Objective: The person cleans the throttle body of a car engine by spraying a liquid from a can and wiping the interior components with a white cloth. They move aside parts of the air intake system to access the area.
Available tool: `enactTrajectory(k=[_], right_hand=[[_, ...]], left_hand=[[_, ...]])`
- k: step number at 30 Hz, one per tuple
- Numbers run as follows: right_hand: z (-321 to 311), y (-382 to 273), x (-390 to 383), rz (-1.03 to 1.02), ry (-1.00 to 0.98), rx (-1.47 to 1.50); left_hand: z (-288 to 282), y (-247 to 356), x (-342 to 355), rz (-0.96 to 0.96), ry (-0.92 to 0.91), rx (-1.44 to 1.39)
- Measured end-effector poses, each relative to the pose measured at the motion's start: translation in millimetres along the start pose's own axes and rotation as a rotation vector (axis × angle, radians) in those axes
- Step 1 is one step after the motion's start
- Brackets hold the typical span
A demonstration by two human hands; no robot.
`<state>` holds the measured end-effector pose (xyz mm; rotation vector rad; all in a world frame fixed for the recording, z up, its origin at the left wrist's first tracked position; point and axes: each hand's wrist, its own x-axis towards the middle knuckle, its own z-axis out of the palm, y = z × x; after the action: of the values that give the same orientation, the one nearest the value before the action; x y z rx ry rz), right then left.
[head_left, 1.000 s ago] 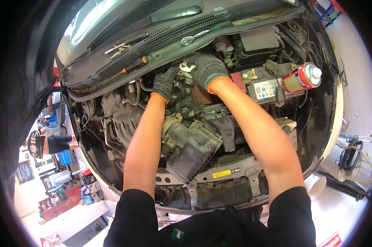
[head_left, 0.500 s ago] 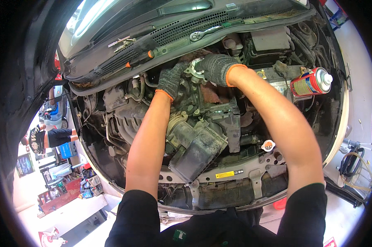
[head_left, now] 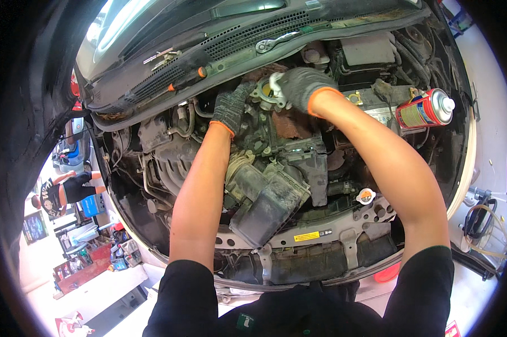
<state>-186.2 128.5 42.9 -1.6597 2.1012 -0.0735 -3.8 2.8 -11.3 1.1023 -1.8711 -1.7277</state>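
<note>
My left hand, in a dark grey knit glove with an orange cuff, grips the left side of a metal throttle body. Its fingertips are partly hidden behind that part. The round bore faces up toward me and looks yellowish inside. Just to the right, my right hand, gloved alike and slightly blurred, is closed on a crumpled white rag at the bore's right edge. Below both hands a dusty black air filter housing sits tilted in the engine bay.
A red and white spray can lies on the battery at right. A ratchet and an orange-and-black tool rest along the cowl. A radiator cap sits on the front right. Another person stands far left.
My right hand has drawn slightly right off the throttle body, uncovering its bore and showing more of the white rag. My left hand stays in nearly the same place.
</note>
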Motion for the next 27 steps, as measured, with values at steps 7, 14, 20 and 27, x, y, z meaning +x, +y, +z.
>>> enactTrajectory(k=[7, 14, 20, 27], right_hand=[[-10.0, -15.6, -17.9, -0.081, 0.11, 0.146], [7.8, -11.6, -3.5, -0.084, 0.044, -0.022], [-7.7, -20.0, -2.4, -0.204, -0.084, 0.294], [-10.4, 17.3, -17.4, -0.264, 0.004, -0.009]], left_hand=[[-10.6, -14.6, 1.4, 0.093, 0.012, 0.039], [-10.7, -21.0, 11.5, 0.565, -0.043, 0.822], [-13.3, -4.5, -7.5, 0.359, -0.077, 0.434], [20.8, 23.7, -11.2, 0.041, -0.025, -0.026]])
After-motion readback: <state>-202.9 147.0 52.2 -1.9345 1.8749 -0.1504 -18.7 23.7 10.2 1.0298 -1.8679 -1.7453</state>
